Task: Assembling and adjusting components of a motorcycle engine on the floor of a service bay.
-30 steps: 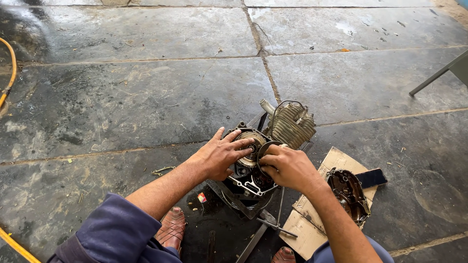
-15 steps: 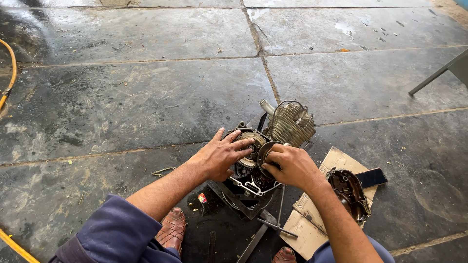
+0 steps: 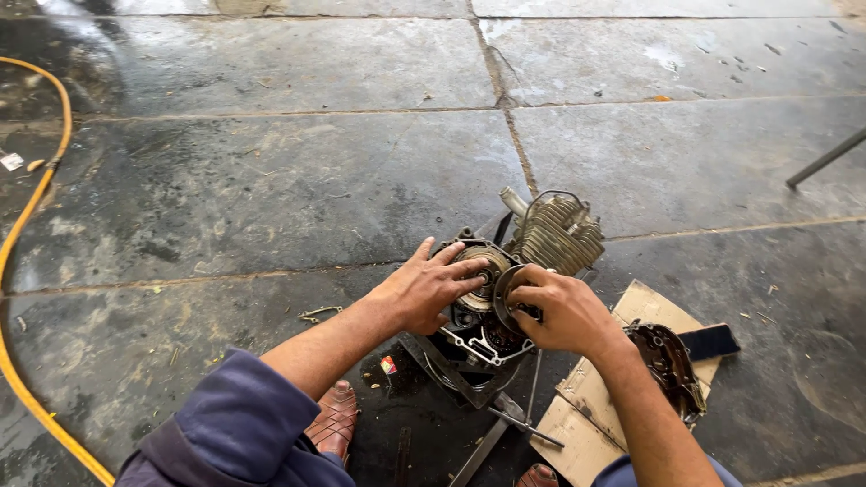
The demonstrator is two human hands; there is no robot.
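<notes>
A small greasy engine with a finned cylinder sits on the dark stone floor, its side case open. My left hand rests fingers spread on the round clutch assembly inside the case. My right hand grips a thin round metal plate on edge, held just right of the clutch assembly. Both forearms reach in from the bottom of the head view, the left one in a blue sleeve.
The removed engine side cover lies on a piece of cardboard to the right, beside a dark flat object. A metal tool lies below the engine. A yellow hose curves along the left. A metal leg slants at the right edge.
My right hand has drawn the round plate slightly off the clutch assembly and turned it more on edge. The left hand stays pressed on the assembly.
</notes>
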